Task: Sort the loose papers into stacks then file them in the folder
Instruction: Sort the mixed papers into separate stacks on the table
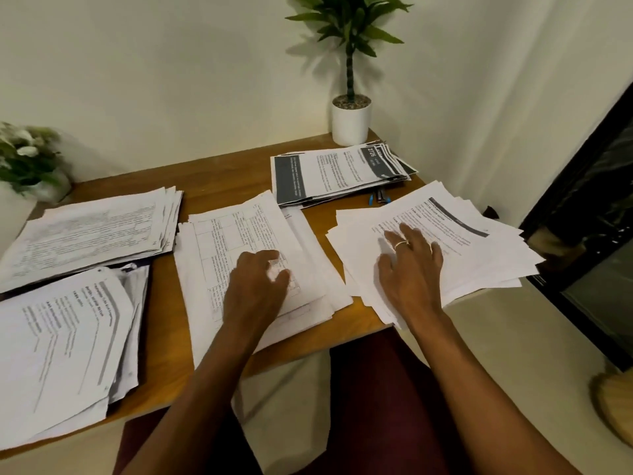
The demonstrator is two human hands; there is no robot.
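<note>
Several stacks of printed paper lie on a wooden table (pixel 219 180). My left hand (pixel 257 286) rests on the middle stack (pixel 239 234) of table-printed sheets, its fingers bent with the tips on the top page. My right hand (pixel 411 269), wearing a ring, lies flat with spread fingers on the fanned stack (pixel 472 248) at the right, which overhangs the table edge. A stack with dark headers (pixel 329 176) sits at the back right. Two more stacks lie at the left: one farther back (pixel 92 231), one near the front (pixel 61 344). No folder is visible.
A tall plant in a white pot (pixel 351 121) stands at the table's back right corner. A small leafy plant (pixel 27 159) is at the far left. A blue-tipped clip or pen (pixel 378 197) pokes out beside the dark-header stack. A dark glass panel (pixel 589 207) lies right.
</note>
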